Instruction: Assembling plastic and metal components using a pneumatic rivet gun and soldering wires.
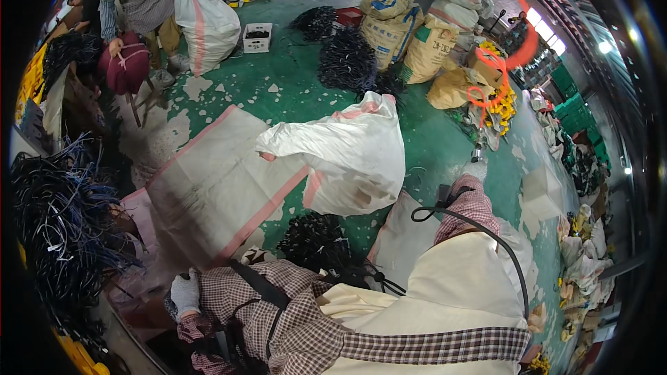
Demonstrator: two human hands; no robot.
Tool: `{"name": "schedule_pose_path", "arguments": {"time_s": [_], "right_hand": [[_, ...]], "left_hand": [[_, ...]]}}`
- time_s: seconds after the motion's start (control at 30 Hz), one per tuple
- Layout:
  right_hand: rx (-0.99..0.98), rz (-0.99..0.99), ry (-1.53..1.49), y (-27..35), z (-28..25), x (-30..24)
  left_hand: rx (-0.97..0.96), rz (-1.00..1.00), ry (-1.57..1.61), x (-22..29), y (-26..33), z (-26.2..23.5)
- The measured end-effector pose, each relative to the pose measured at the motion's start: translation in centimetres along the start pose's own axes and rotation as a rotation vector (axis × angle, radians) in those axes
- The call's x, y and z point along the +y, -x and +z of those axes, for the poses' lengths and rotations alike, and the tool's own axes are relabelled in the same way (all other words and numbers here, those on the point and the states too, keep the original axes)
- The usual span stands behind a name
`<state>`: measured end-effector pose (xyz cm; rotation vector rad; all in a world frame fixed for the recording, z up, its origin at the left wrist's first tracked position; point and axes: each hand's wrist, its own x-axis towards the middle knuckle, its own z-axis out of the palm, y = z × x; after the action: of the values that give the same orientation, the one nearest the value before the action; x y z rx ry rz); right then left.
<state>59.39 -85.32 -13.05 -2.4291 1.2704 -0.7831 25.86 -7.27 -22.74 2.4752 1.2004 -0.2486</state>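
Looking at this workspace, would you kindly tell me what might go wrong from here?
1. The orange coiled hose reaches down near the right hand, so it might snag or get in the way.
2. The crumpled white sack and the flat pale sheet lie loose on the green floor; either could trip someone.
3. The heaped black cables at the left look tangled, so pulling one could drag others along.

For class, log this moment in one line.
left hand: gloved, beside checked fabric; right hand: near metal hose end; white sack: ahead; black cables: left side
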Motion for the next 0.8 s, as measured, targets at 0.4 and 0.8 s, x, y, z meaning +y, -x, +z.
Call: {"name": "schedule_pose_path", "arguments": {"time_s": [0.4, 0.8], "right_hand": [[-0.017, -0.006, 0.048, 1.0, 1.1, 0.3], [-0.063, -0.04, 0.098, 1.9, 1.2, -0.1]], "left_hand": [[0.008, 0.002, 0.011, -0.3, -0.1, 0.4], [0.009, 0.009, -0.011, -0.3, 0.0, 0.4]]}}
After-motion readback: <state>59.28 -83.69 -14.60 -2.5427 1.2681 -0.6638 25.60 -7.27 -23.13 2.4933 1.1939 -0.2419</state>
